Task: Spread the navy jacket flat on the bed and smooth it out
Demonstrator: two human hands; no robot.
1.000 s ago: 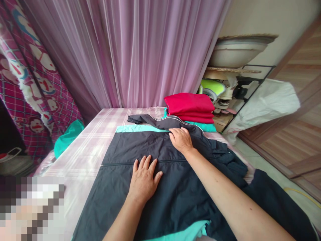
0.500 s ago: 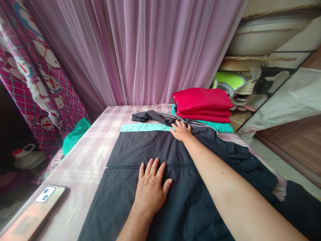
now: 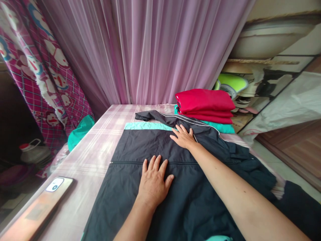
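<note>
A dark zip-up jacket (image 3: 140, 144) lies spread on the table, its zipper running across it from left to right. Along its far edge shows a strip of turquoise fabric, and a sleeve with white piping stretches beyond that. My left hand (image 3: 154, 180) rests flat on the jacket just below the zipper, fingers spread. Farther off, my right hand (image 3: 183, 135) lies open on the cloth near the right end of the turquoise strip, beside the piped sleeve. Neither hand grips anything. My right forearm hides part of the jacket.
Folded red clothes (image 3: 205, 105) sit on a turquoise garment (image 3: 219, 127) at the table's far right. A phone (image 3: 40, 207) lies at the near left on the checked tablecloth (image 3: 100, 147). Purple curtains (image 3: 155, 50) hang behind; a shelf with a lime-green visor (image 3: 232, 82) stands at right.
My right hand has slid slightly toward me over the jacket, fingers still spread. My left hand stays flat in nearly the same place. The whole view has shifted a little.
</note>
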